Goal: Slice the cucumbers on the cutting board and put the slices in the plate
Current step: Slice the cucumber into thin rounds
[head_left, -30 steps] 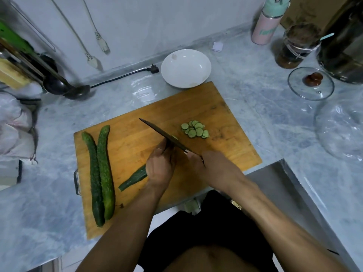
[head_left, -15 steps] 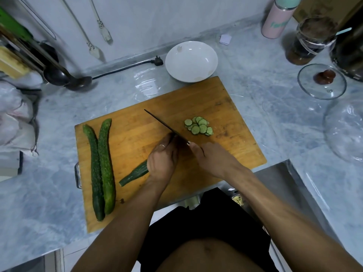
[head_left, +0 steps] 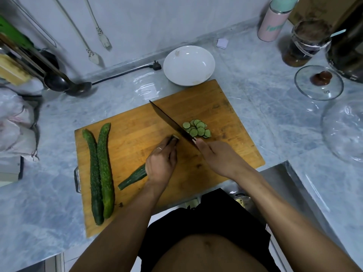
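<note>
Cucumber (head_left: 133, 176) on cutting board (head_left: 225, 107): left hand (head_left: 161, 163) curls over it, pinning it; right hand (head_left: 220, 157) grips knife (head_left: 170, 120) just right of the cut end, slices (head_left: 197, 128) beyond.

- We can make out teal lettering on the side of the pink bottle (head_left: 272, 24) at the back of the tabletop (head_left: 245, 61), but it is too blurred for us to read.
- We find no other text, label, brand, number or sign that can be read anywhere else.
</note>
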Available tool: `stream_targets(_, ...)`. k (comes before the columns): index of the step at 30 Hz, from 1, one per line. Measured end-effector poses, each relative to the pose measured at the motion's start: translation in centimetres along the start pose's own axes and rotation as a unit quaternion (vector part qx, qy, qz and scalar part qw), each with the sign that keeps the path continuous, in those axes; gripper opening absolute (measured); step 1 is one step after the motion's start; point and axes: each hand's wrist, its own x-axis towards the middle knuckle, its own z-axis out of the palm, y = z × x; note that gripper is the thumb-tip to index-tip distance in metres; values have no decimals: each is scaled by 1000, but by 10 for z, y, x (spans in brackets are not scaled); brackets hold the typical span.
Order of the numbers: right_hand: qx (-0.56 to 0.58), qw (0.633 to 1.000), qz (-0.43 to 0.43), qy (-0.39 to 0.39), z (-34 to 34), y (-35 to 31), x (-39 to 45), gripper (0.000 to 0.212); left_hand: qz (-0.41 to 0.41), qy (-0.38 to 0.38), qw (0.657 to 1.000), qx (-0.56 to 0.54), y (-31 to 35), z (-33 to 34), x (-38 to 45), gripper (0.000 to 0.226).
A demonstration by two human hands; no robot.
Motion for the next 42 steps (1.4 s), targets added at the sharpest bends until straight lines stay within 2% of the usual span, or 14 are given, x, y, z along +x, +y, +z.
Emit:
stream_targets(5,-34,999,-24,-11,3,-7,-6,60,-23,-15,1000,6,-2,1,0,29)
stream_targets(13,-64,997,-35,1,13,-3,-2,65,-16,-14,1000,9,-1,-1,0,30)
stream_targets(19,-93,995,-29,-3,14,-9,-2,57,-27,-23,999,8,-1,-3,2,27)
stream_targets(29,-74,997,-7,-7,25,-3,22,62,-10,-9,1000,18,-3,3,2,26)
stream_targets(42,-79,997,9,-21,22,0,16,57,-13,6,1000,-11,-2,1,1,24)
